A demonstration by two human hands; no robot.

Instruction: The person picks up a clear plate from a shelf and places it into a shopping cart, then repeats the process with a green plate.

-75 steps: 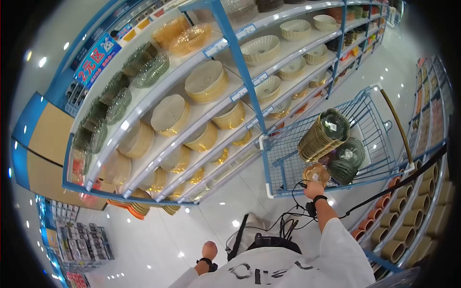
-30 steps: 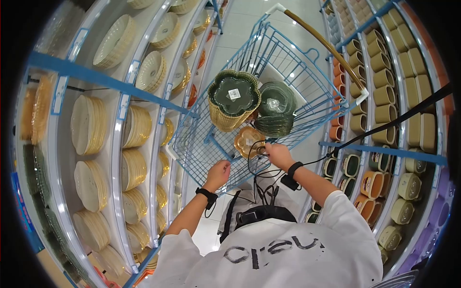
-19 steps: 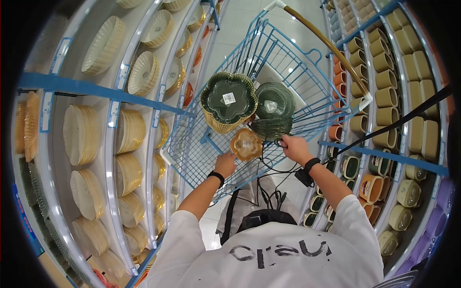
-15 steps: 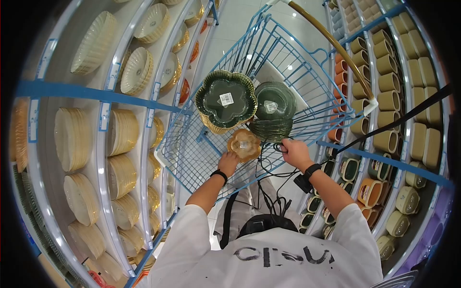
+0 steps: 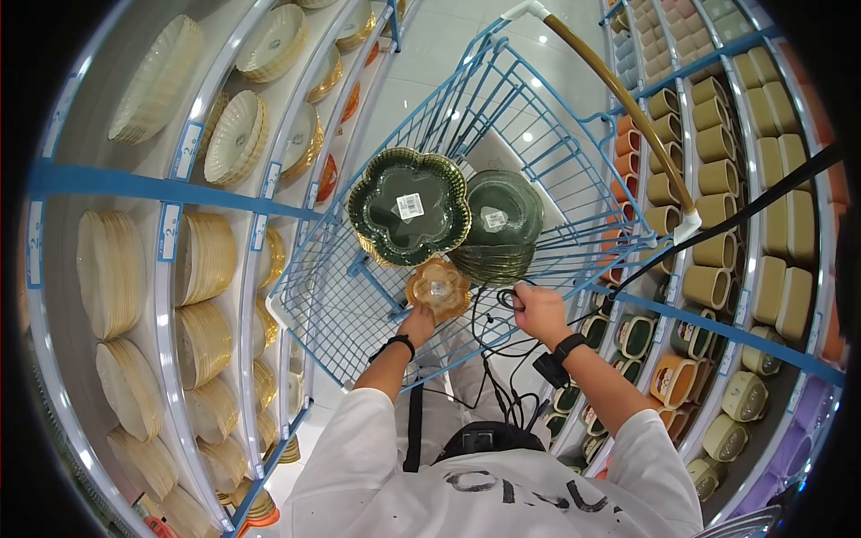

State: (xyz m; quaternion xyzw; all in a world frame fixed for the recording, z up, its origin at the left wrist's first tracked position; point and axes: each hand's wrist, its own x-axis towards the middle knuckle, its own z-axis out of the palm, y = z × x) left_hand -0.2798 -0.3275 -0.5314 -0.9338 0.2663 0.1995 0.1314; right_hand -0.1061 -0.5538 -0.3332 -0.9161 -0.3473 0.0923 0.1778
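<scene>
I watched the left hand [image 5: 420,326] touch the amber dish [image 5: 439,287] inside the cart's basket [image 5: 327,309], towards its near edge; whether it gripped, I couldn't tell. The right hand [image 5: 541,311] was closed around a black cable [image 5: 508,299]. Beyond sat flower-shaped green bowls [image 5: 395,224], green plates [image 5: 517,208] beside them.

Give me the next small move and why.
Probably ease the black cable clear with the right hand: its fingers grip a loop close beside the amber dish, whose near edge the left hand touches.
</scene>
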